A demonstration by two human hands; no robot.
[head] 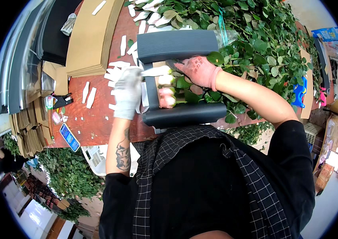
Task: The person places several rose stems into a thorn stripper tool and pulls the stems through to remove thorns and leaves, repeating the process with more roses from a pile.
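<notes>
My left hand, in a grey-white glove, is blurred by motion. Its fingers meet the narrow end of a white bud sleeve, whose wide end covers a rose head. My right hand, in a pink glove with writing on it, is beside that rose's base; its fingertips look dark, and its grip on any stem is hidden. Below lie a pale rose and pink roses, heads to the left, over brown card. A black corrugated wrap stands behind them, its near flap folded up toward me.
Loose white sleeves are scattered on the red table. Brown cardboard sheets are stacked at left, near a phone and a black stapler. Leafy rose stems are heaped at right, by a blue tool.
</notes>
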